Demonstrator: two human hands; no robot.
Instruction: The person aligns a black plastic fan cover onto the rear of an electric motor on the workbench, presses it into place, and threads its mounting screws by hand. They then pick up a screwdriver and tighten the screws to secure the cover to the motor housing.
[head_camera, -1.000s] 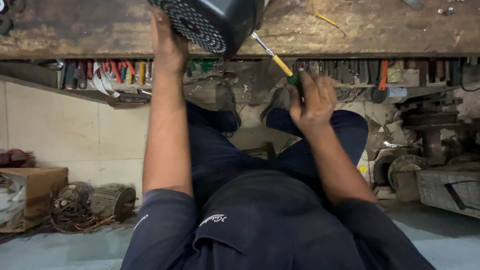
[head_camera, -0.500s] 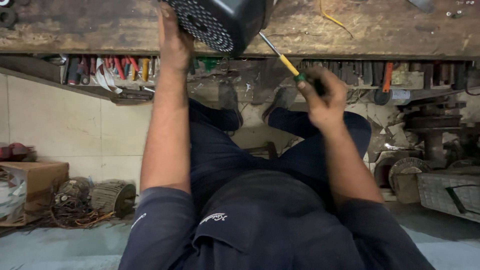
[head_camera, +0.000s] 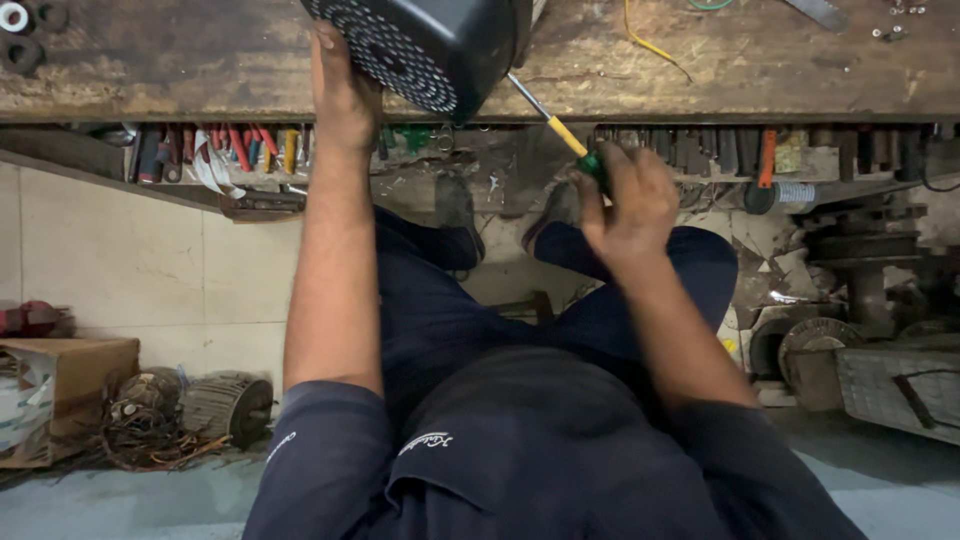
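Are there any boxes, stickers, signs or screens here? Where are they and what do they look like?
Cardboard box: on the floor at far left, brown, open, with pale wrapping sticking out of its front.
Shirt logo: small white mark on the dark shirt, below the collar.
No signs or screens show.

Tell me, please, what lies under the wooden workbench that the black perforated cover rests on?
Under the wooden workbench a shelf holds a row of hand tools with red and yellow handles; below them, the person's shoes. How far back the shelf reaches is hidden in shadow.
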